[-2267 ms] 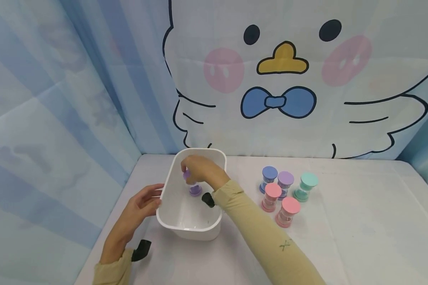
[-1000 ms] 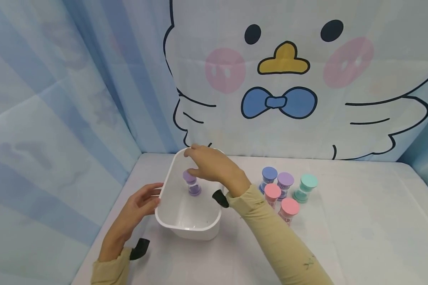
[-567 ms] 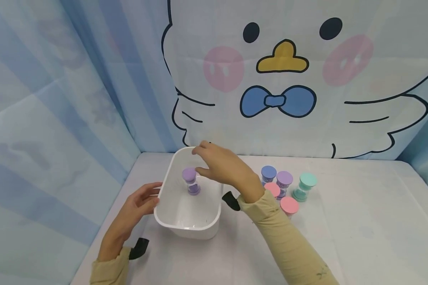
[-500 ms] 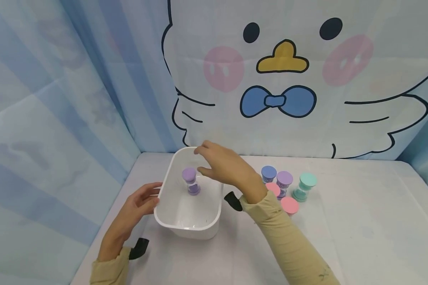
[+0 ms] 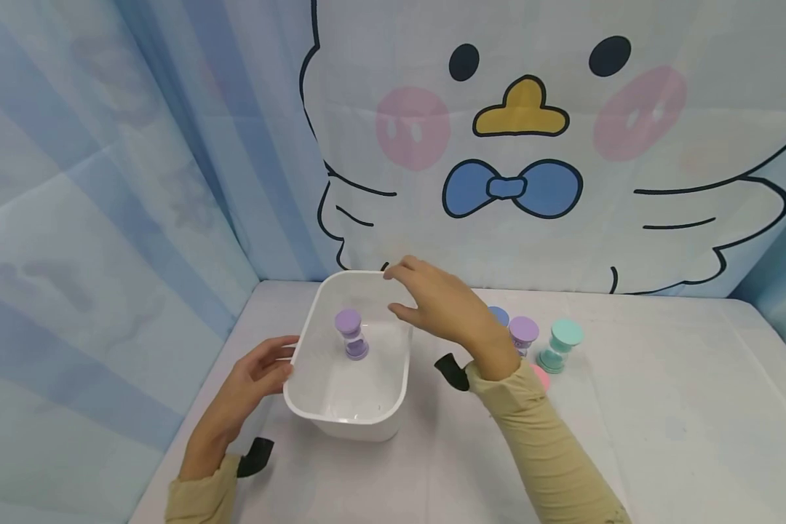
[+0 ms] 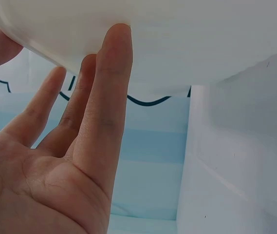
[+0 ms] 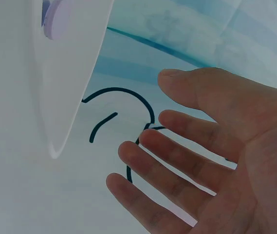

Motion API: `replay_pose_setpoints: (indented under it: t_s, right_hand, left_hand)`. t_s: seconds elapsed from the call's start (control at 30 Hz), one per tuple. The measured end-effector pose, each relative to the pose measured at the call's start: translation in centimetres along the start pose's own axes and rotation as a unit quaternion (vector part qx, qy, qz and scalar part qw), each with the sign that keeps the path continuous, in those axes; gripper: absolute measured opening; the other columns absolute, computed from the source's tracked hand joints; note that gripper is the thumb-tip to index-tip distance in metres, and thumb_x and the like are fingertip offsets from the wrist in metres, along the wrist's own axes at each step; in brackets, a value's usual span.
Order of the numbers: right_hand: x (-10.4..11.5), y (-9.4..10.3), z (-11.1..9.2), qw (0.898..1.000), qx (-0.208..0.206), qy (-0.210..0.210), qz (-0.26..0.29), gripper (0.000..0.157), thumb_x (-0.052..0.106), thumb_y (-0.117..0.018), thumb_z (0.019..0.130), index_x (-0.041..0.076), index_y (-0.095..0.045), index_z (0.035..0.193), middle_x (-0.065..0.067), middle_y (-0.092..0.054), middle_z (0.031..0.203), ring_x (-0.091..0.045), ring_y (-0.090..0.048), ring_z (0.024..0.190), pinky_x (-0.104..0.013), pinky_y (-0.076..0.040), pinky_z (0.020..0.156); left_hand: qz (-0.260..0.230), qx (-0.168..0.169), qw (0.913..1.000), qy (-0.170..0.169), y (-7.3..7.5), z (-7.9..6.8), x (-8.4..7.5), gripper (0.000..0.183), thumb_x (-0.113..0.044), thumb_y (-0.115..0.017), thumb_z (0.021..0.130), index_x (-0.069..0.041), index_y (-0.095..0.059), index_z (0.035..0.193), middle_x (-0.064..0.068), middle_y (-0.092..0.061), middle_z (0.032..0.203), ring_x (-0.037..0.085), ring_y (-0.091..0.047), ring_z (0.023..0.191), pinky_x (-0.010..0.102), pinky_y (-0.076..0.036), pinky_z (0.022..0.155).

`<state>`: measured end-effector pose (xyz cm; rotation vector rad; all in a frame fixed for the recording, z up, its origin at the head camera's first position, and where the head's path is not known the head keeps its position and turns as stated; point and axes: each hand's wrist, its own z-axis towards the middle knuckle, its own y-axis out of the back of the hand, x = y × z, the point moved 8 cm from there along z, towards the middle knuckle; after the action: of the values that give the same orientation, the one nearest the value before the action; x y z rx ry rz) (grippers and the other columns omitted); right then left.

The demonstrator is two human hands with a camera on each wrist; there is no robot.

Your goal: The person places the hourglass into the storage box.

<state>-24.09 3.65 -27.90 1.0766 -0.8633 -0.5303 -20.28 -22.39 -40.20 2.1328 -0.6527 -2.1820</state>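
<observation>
A white plastic bin (image 5: 340,397) stands on the table, and inside it one purple hourglass (image 5: 351,335) is upright. My left hand (image 5: 255,378) rests against the bin's left side with its fingers extended; the left wrist view shows the fingertips (image 6: 118,36) at the wall. Over the bin's right rim is my right hand (image 5: 445,302), fingers spread and holding nothing. The right wrist view has that hand (image 7: 196,161) beside the bin wall (image 7: 75,63), with the hourglass's purple cap (image 7: 58,19) showing past the rim.
Right of the bin stand more hourglasses: a teal one (image 5: 563,342), a purple one (image 5: 524,331), a blue one (image 5: 498,314) and a pink one (image 5: 540,376), partly hidden by the right arm. A printed curtain (image 5: 511,240) hangs along the table's back edge.
My right hand has let go of the purple hourglass inside the bin and moved right, up to the bin's right rim. My left hand has stayed at the bin's side.
</observation>
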Motion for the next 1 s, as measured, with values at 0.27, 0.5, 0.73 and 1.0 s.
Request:
replay_pose_setpoints:
  t_s: [0.27,0.5,0.73,1.0]
  right_hand:
    - [-1.4,0.6,-0.9,0.999,-0.004,-0.030,0.013,0.044,0.022,-0.071,0.092,0.006,-0.059,0.132,-0.007,-0.059,0.130,-0.023,-0.060,0.117,-0.039,-0.051,0.098]
    - [-2.6,0.9,-2.2,0.999,-0.014,-0.041,0.025,0.043,0.022,-0.072,0.092,0.007,-0.060,0.131,-0.006,-0.059,0.128,-0.024,-0.059,0.119,-0.041,-0.049,0.101]
    - [-4.0,1.1,-3.4,0.998,-0.017,-0.061,0.030,0.045,0.021,-0.072,0.092,0.005,-0.059,0.132,-0.007,-0.058,0.130,-0.026,-0.059,0.121,-0.044,-0.049,0.102]
    - [-5.4,1.3,-4.4,0.997,-0.022,-0.073,0.032,0.046,0.020,-0.072,0.091,0.004,-0.057,0.133,-0.008,-0.058,0.130,-0.027,-0.060,0.119,-0.045,-0.049,0.100]
  left_hand:
    - [-0.002,-0.002,1.0000,0.001,0.0,0.0,-0.1,0.048,-0.020,-0.059,0.100,-0.009,-0.045,0.145,0.021,-0.054,0.139,0.006,-0.064,0.108,0.031,-0.056,0.085]
    - [-0.004,-0.002,1.0000,-0.002,0.0,-0.1,-0.1,0.048,-0.019,-0.059,0.100,-0.009,-0.045,0.145,0.020,-0.054,0.139,0.007,-0.064,0.108,0.031,-0.056,0.085]
    - [-0.004,-0.001,1.0000,-0.003,0.0,-0.1,0.0,0.048,-0.019,-0.059,0.100,-0.010,-0.046,0.145,0.020,-0.054,0.139,0.008,-0.064,0.108,0.031,-0.056,0.085]
    - [-0.006,-0.001,1.0000,-0.005,0.1,-0.1,-0.2,0.048,-0.019,-0.058,0.100,-0.009,-0.045,0.145,0.021,-0.054,0.139,0.007,-0.065,0.108,0.030,-0.056,0.085]
